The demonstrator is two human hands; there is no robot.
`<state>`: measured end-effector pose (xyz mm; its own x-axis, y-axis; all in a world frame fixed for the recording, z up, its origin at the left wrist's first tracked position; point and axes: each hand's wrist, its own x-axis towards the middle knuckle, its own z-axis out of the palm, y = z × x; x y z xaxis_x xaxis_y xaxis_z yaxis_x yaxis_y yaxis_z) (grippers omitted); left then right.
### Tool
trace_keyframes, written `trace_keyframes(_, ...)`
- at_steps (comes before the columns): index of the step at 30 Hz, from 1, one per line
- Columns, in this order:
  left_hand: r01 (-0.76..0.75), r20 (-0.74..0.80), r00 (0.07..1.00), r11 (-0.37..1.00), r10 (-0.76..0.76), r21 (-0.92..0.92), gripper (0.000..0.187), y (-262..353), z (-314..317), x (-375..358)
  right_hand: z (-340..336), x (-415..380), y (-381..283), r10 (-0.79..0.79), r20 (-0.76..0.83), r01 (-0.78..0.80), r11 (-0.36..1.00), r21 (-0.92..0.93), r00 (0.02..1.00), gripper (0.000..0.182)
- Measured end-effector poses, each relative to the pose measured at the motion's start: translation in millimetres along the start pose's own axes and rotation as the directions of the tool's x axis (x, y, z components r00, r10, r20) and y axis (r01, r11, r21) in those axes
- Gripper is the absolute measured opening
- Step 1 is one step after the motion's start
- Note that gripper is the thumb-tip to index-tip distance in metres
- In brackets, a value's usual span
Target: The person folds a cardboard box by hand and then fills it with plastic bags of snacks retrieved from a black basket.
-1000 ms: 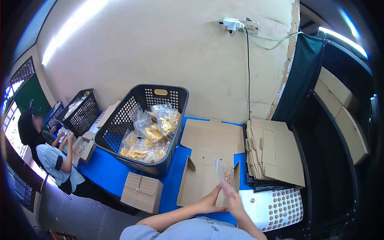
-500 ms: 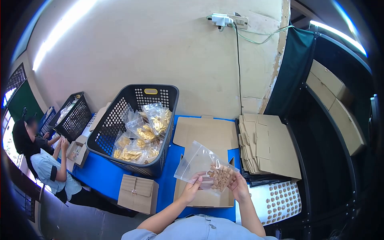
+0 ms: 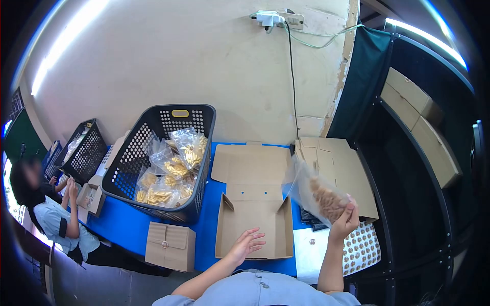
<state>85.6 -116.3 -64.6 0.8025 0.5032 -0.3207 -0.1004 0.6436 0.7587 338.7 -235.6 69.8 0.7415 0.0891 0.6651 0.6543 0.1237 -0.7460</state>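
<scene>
Above the open box — right hand (raised) grips a snack bag.

My right hand holds up a clear plastic bag of brown snack pieces beside the open brown cardboard box on the blue table. My left hand hovers, fingers spread, over the box's front edge.
</scene>
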Motion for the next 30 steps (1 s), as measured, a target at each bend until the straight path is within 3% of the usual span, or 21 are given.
trace_keyframes(1,0.004,0.005,1.0,1.0,-0.004,-0.002,0.054,-1,1,0,-3,7,-3,-0.001,-0.001,0.001,1.0,-0.007,1.0,0.025)
trace_keyframes(3,0.005,-0.032,0.999,1.0,-0.006,-0.017,0.058,2,1,-4,-9,14,-6,-0.001,0.424,0.127,0.955,-0.269,0.906,0.027)
trace_keyframes(5,0.008,-0.069,0.998,0.998,-0.013,-0.069,0.06,8,5,-8,-15,20,-25,0.076,0.454,0.092,0.938,-0.336,0.888,0.028)
trace_keyframes(7,0.014,-0.1,0.995,0.992,-0.027,-0.128,0.062,11,8,-10,-16,20,-34,-0.028,0.021,0.029,0.999,-0.025,0.999,0.028)
trace_keyframes(9,-0.021,-0.091,0.996,0.995,0.012,-0.098,0.063,11,8,-9,-8,10,-12,-0.096,-0.117,0.095,0.995,-0.017,0.988,0.025)
trace_keyframes(10,-0.017,-0.091,0.996,0.995,0.008,-0.095,0.063,9,7,-9,-9,9,-13,-0.076,0.201,0.109,0.981,-0.16,0.977,0.024)
trace_keyframes(11,0.002,-0.104,0.995,0.995,-0.013,-0.103,0.061,7,5,-6,-8,9,-14,-0.007,0.492,0.168,0.944,-0.285,0.871,0.023)
trace_keyframes(12,0.02,-0.117,0.993,0.994,-0.033,-0.112,0.06,6,3,-3,-4,7,-24,0.224,0.583,0.026,0.921,-0.388,0.781,0.022)
trace_keyframes(13,0.017,-0.115,0.993,0.994,-0.03,-0.111,0.06,4,2,-2,-1,1,-25,0.22,0.583,0.028,0.922,-0.386,0.782,0.022)
trace_keyframes(15,0.093,-0.157,0.982,0.991,-0.108,-0.099,0.058,0,-1,2,-3,-18,-11,-0.064,0.151,0.051,0.995,0.087,0.986,0.026)
trace_keyframes(16,0.096,-0.157,0.981,0.988,-0.114,-0.117,0.058,-3,-6,4,-1,-26,-7,-0.008,-0.136,0.031,0.985,0.169,0.991,0.031)
trace_keyframes(17,0.054,-0.137,0.988,0.985,-0.077,-0.164,0.057,-3,-15,7,1,-34,-2,0.048,-0.412,0.061,0.967,0.247,0.91,0.036)
trace_keyframes(19,0.016,-0.119,0.992,0.975,-0.044,-0.223,0.055,5,-19,7,1,-43,-8,-0.087,-0.217,0.151,0.942,0.3,0.972,0.03)
trace_keyframes(20,-0.01,-0.116,0.993,0.986,-0.01,-0.168,0.055,14,-18,6,-4,-40,-6,-0.326,0.156,0.328,0.945,0.015,0.932,0.026)
trace_keyframes(23,-0.044,-0.093,0.995,0.994,0.034,-0.104,0.056,27,-14,1,-8,-46,-10,-0.3,0.373,0.302,0.952,0.056,0.878,0.026)
trace_keyframes(24,-0.041,-0.189,0.982,0.996,0.025,-0.081,0.055,28,-9,0,-24,-38,9,-0.315,0.215,0.287,0.946,0.152,0.924,0.03)
trace_keyframes(25,-0.033,-0.285,0.958,0.997,0.014,-0.064,0.053,27,-6,-1,-26,-25,1,-0.16,-0.03,0.163,0.972,0.167,0.987,0.034)
trace_keyframes(26,-0.034,-0.292,0.956,0.997,0.01,-0.075,0.053,22,-9,-1,-28,-12,-7,0.008,-0.272,0.06,0.968,0.243,0.962,0.039)
trace_keyframes(27,-0.021,-0.263,0.965,0.996,-0.003,-0.088,0.056,18,-14,0,-17,4,-42,0.307,-0.562,-0.152,0.94,0.307,0.768,0.044)
trace_keyframes(29,-0.001,-0.229,0.973,0.995,-0.021,-0.095,0.058,10,-19,2,-23,-11,-9,0.216,-0.506,-0.17,0.976,0.136,0.835,0.041)
trace_keyframes(30,0.028,-0.168,0.985,0.995,-0.044,-0.099,0.061,8,-19,3,-20,-26,13,0.332,-0.101,-0.279,0.894,0.35,0.938,0.034)
